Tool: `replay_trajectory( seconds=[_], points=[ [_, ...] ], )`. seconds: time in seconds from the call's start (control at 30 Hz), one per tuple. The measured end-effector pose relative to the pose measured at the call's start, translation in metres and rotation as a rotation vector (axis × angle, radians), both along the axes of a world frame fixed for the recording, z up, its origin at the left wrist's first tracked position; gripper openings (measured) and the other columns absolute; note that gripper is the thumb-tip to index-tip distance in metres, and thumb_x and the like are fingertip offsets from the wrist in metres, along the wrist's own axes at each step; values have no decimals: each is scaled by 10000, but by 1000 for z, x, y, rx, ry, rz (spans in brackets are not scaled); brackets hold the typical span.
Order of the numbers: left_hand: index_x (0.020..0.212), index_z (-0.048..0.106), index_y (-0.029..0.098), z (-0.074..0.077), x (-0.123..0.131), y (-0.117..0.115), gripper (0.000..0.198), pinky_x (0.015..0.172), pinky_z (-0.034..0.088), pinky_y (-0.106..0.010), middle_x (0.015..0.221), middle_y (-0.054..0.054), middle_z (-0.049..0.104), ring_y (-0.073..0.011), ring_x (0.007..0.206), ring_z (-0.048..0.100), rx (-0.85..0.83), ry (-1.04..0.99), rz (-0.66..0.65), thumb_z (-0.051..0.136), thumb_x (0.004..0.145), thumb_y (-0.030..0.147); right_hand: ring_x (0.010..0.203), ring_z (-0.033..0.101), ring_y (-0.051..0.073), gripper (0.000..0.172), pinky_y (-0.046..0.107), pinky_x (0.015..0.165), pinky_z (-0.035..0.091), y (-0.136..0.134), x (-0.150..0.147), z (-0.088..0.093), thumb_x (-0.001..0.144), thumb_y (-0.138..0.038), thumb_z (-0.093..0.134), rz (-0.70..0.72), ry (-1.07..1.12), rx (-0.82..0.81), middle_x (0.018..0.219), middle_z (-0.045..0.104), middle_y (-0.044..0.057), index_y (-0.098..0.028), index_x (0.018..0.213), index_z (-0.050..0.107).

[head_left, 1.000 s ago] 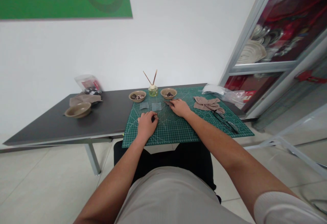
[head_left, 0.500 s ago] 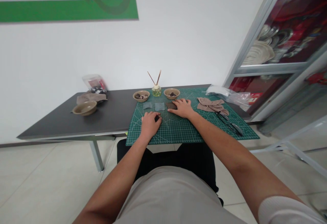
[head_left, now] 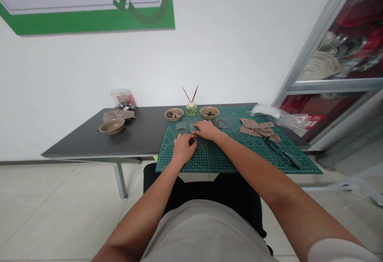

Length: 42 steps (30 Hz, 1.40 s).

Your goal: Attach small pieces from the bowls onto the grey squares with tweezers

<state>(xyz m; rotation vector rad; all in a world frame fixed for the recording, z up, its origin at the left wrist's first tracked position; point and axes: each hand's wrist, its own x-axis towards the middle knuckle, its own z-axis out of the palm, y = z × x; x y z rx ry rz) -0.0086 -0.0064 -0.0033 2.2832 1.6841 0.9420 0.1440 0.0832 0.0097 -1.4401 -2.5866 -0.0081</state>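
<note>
My left hand (head_left: 184, 148) is closed around a small dark object (head_left: 191, 142), too small to identify, just above the green cutting mat (head_left: 221, 156). My right hand (head_left: 207, 130) lies palm down with its fingers stretched over the middle grey square piece (head_left: 192, 127), covering part of it. To the left lies another flat grey square piece (head_left: 180, 125). A third thin, dark-edged square piece (head_left: 222, 123) rests to the right of my right hand. The fingertips of both hands are close together.
Behind the squares stand two bowls (head_left: 174, 114) (head_left: 209, 113) of small dark pieces and a glass jar (head_left: 191, 109) with two sticks. At right are a crumpled brown cloth (head_left: 259, 127), dark-handled tools (head_left: 283, 153) and a plastic bag (head_left: 279, 115). Another bowl (head_left: 111, 126) sits left.
My right hand has moved left, off the dark square and onto the middle grey one. The right-hand square now shows beside it. My left hand stays closed; the view has shifted slightly.
</note>
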Motion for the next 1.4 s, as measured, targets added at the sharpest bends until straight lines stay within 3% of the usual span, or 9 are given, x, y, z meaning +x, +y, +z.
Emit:
replay_trajectory(
  seconds=[0.3,0.5,0.73,0.93,1.0,1.1,1.27,1.4],
  points=[
    [975,686,219,2,0,-1,191,841,388,-373,948,-46,682,-241,945,522,-7,-16,7,575,825,263,1099,597,274,454,334,934,426,21,3,9,869,-477,583,113,-87,33,1162,673,133,-156,1182,658],
    [982,686,224,1,0,-1,197,840,391,-374,957,-44,687,-240,945,524,-1,-11,8,564,833,263,1041,647,259,432,293,862,463,19,4,17,841,-445,621,120,-81,-1,1127,704,105,-168,1169,670],
    [965,683,227,-1,-1,2,179,831,405,-382,944,-49,684,-245,934,542,-3,-33,5,575,828,267,947,675,244,275,297,812,472,21,4,26,817,-359,624,166,-142,-49,1010,743,64,-240,1036,740],
    [936,665,203,-2,-3,3,155,856,418,-374,922,-50,660,-226,918,546,40,-85,-26,564,820,224,886,681,261,217,322,795,471,4,-2,25,820,-280,557,110,-137,51,914,740,128,-175,884,737],
    [950,655,197,-3,-4,3,172,839,433,-353,915,-53,632,-215,908,547,75,-142,-18,545,818,190,868,681,264,207,331,781,476,-3,-2,26,823,-265,541,6,-6,126,900,733,138,-161,874,712],
    [980,644,193,-5,-5,4,214,797,453,-315,907,-48,593,-185,862,559,95,-244,-15,508,821,146,820,680,231,178,310,753,488,-16,2,25,818,-290,548,-214,403,199,845,728,99,-170,863,672],
    [1026,606,184,-6,-6,5,249,774,470,-296,891,-30,613,-152,796,577,45,-410,-5,523,798,124,702,675,195,163,298,655,525,-44,18,2,781,-332,548,-336,1141,84,769,711,40,-190,848,593],
    [900,605,170,-6,-6,8,158,723,476,-283,818,-15,625,-138,725,576,-38,-499,31,564,753,128,691,668,188,228,303,651,523,-62,28,-21,689,-303,638,-340,1217,-27,771,705,18,-204,882,567]
  ],
)
